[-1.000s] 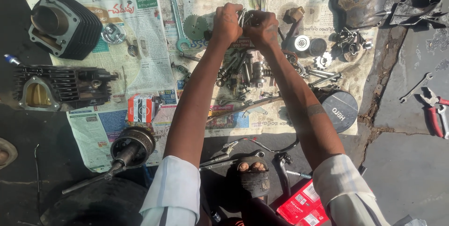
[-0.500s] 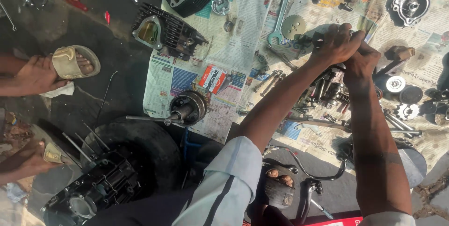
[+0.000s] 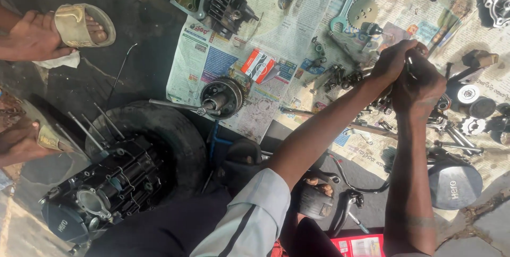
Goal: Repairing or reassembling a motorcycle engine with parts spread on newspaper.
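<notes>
Your left hand (image 3: 390,61) and right hand (image 3: 422,82) are clenched together on a small metal part (image 3: 409,65) — mostly hidden, its long axis not discernible — held between both fists above the newspaper (image 3: 287,39), just beyond the loose bolts (image 3: 340,76).

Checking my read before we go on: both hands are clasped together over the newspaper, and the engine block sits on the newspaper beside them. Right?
Not quite. The head view shows the left hand and right hand clasped over the newspaper, but the engine block sits on the tyre, off the paper and far from the hands.
</notes>
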